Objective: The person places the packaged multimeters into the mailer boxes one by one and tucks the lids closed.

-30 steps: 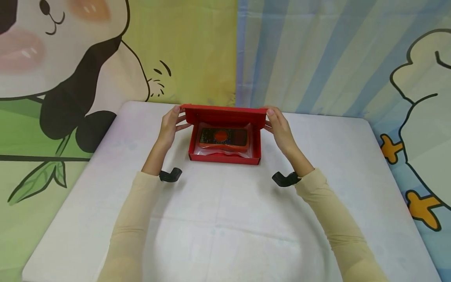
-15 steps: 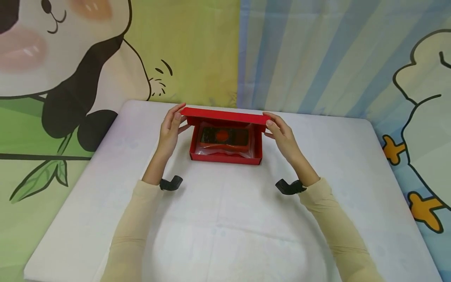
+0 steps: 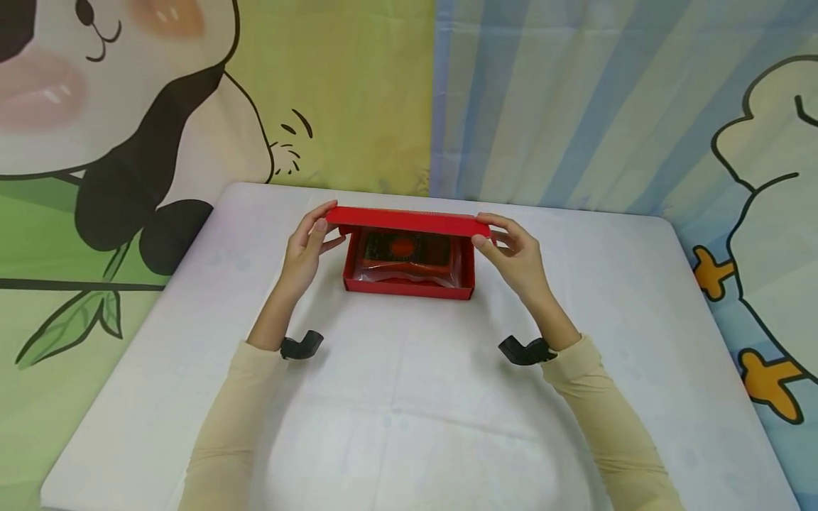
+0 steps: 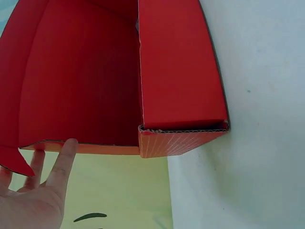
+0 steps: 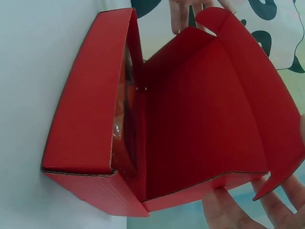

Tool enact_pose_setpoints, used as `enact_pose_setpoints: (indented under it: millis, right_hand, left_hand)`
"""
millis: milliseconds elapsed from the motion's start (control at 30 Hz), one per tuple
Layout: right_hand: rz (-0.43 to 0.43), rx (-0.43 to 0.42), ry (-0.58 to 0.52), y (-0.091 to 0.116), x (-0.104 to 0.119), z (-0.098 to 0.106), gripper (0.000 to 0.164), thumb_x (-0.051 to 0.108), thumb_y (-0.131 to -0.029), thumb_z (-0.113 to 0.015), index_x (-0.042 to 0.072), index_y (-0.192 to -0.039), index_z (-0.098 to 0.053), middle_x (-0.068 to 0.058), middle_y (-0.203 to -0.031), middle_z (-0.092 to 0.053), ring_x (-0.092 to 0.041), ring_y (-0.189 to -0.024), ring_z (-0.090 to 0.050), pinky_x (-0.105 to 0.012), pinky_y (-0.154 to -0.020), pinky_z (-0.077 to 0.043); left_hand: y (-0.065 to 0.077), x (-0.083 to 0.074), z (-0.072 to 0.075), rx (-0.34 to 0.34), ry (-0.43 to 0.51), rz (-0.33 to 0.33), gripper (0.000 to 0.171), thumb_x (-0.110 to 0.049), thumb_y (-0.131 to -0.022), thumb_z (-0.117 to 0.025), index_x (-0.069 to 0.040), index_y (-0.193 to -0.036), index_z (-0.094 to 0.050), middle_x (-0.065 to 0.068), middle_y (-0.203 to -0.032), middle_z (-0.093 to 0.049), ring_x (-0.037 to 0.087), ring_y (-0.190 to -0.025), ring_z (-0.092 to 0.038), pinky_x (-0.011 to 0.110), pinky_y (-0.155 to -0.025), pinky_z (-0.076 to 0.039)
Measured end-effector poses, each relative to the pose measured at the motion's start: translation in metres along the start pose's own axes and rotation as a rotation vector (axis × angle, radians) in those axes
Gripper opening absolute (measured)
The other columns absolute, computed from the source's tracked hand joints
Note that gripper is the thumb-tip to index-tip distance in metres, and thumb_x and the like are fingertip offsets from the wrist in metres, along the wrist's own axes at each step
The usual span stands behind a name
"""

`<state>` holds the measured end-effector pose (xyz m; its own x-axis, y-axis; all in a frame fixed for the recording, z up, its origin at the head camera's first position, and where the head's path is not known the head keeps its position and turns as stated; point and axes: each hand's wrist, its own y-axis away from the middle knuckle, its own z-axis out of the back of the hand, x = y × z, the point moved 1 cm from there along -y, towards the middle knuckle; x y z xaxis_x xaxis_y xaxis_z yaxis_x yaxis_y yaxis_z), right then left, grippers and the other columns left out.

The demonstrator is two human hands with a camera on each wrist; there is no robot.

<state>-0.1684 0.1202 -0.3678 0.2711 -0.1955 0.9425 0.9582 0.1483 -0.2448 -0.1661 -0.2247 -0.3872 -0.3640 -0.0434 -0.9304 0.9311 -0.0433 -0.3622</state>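
A red cardboard box (image 3: 409, 287) rests on the white table, its hinged lid (image 3: 409, 221) tilted partway down over it. Inside lies a digital multimeter (image 3: 409, 248) in a clear plastic bag, its upper part shaded by the lid. My left hand (image 3: 302, 259) holds the lid's left corner between thumb and fingers. At the right corner, my right hand (image 3: 522, 259) pinches the lid, thumb in front and fingers behind. In the right wrist view, the lid's front flap (image 5: 257, 86) and curved side tabs stand out, and some bagged contents show through the gap.
The white-covered table (image 3: 396, 411) spreads around the box. Behind it hangs a cartoon-printed cloth (image 3: 358, 92) close to the table's back edge. A black wrist mount (image 3: 302, 345) sits on the left wrist, another (image 3: 527, 350) on the right.
Both hands have brought the lid forward and down, so it covers more of the multimeter. The right thumb has shifted inward onto the lid's front. The box base stays in place.
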Motion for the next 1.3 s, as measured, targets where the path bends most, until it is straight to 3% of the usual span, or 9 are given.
enact_pose_setpoints:
  millis: [133,333,533,633,867,1167,1300]
  right_hand:
    - [0.002,0.017,-0.025,0.004,-0.003,-0.001,0.041,0.017,-0.092,-0.068,0.009,-0.132,-0.060,-0.006,-0.138,-0.055,-0.025,-0.117,-0.055,-0.022,-0.089,-0.053]
    - [-0.004,0.032,-0.027,0.008,-0.005,0.000,0.042,0.016,-0.091,-0.070,0.008,-0.131,-0.060,-0.006,-0.140,-0.053,-0.027,-0.122,-0.054,-0.022,-0.090,-0.053]
    - [-0.004,0.062,-0.018,0.011,-0.009,0.001,0.044,0.014,-0.091,-0.070,0.008,-0.133,-0.058,-0.006,-0.142,-0.051,-0.029,-0.125,-0.052,-0.022,-0.092,-0.051]
    - [0.005,0.079,-0.038,0.012,-0.011,0.001,0.044,0.011,-0.090,-0.069,0.006,-0.133,-0.058,-0.008,-0.143,-0.050,-0.030,-0.125,-0.052,-0.019,-0.091,-0.051]
    - [0.011,0.103,-0.040,0.017,-0.016,0.002,0.045,0.009,-0.090,-0.070,0.006,-0.132,-0.058,-0.007,-0.144,-0.049,-0.031,-0.127,-0.049,-0.019,-0.092,-0.051]
    - [-0.018,0.128,-0.075,0.023,-0.024,-0.001,0.055,0.009,-0.089,-0.070,0.009,-0.140,-0.049,-0.006,-0.145,-0.045,-0.029,-0.131,-0.045,-0.020,-0.094,-0.050]
    - [-0.014,0.137,-0.104,0.026,-0.025,-0.002,0.053,0.006,-0.089,-0.070,0.004,-0.139,-0.049,-0.011,-0.144,-0.046,-0.032,-0.131,-0.045,-0.018,-0.093,-0.049]
  left_hand:
    - [0.006,0.000,0.002,0.024,-0.050,0.024,0.041,-0.014,-0.106,-0.040,-0.003,-0.145,-0.043,0.015,-0.142,-0.048,0.029,-0.124,-0.054,0.045,-0.097,-0.049]
    - [0.011,0.000,0.004,0.052,-0.106,0.034,0.041,-0.015,-0.106,-0.040,-0.007,-0.146,-0.043,0.013,-0.143,-0.048,0.019,-0.121,-0.057,0.051,-0.096,-0.048]
    - [0.016,0.001,0.004,0.063,-0.124,0.039,0.044,-0.022,-0.106,-0.040,-0.009,-0.148,-0.041,0.011,-0.146,-0.045,0.029,-0.124,-0.052,0.052,-0.095,-0.049]
    - [0.019,0.003,0.004,0.068,-0.125,0.037,0.044,-0.021,-0.106,-0.041,-0.008,-0.148,-0.040,0.011,-0.146,-0.046,0.024,-0.122,-0.054,0.052,-0.094,-0.050]
    - [0.027,0.004,0.006,0.094,-0.139,0.040,0.045,-0.008,-0.104,-0.041,-0.004,-0.148,-0.038,0.012,-0.145,-0.046,0.009,-0.115,-0.057,0.041,-0.092,-0.054]
    - [0.037,0.011,0.008,0.105,-0.152,0.026,0.046,-0.006,-0.103,-0.043,-0.008,-0.148,-0.040,0.014,-0.143,-0.046,0.010,-0.114,-0.058,0.026,-0.089,-0.054]
    - [0.041,0.017,0.010,0.101,-0.149,0.032,0.044,-0.008,-0.102,-0.045,-0.007,-0.146,-0.043,0.014,-0.141,-0.046,0.011,-0.111,-0.058,0.024,-0.090,-0.052]
